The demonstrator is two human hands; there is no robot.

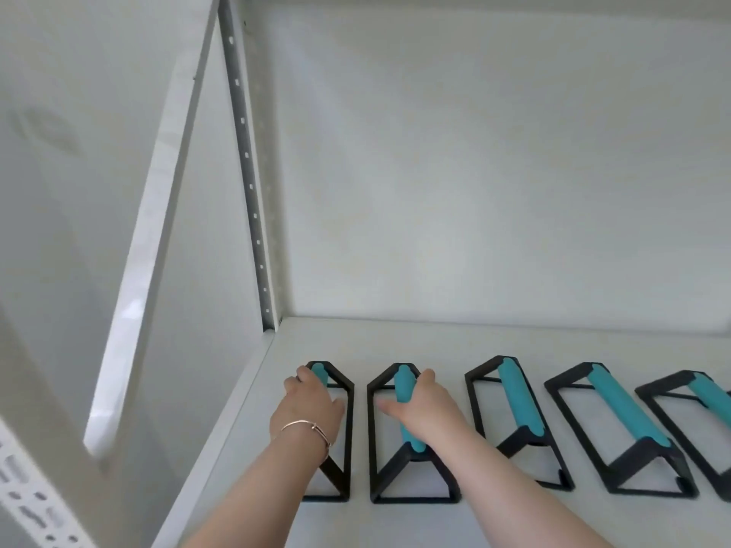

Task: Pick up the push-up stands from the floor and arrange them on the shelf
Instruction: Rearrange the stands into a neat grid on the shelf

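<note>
Several push-up stands with black frames and teal foam handles stand in a row on the white shelf (pixel 514 342). My left hand (pixel 312 405) wraps the handle of the leftmost stand (pixel 344 441), hiding most of its teal grip. My right hand (pixel 423 405) grips the handle of the second stand (pixel 403 385). To the right stand a third stand (pixel 518 401), a fourth stand (pixel 621 413) and a fifth stand (pixel 708 397), cut off by the frame's right edge. All rest upright on the shelf board.
The shelf's white back wall (pixel 474 172) rises behind the row. A perforated grey upright (pixel 247 160) and a white side post (pixel 158 215) stand at the left. Bare shelf board lies behind and in front of the stands. A bracelet (pixel 308 427) circles my left wrist.
</note>
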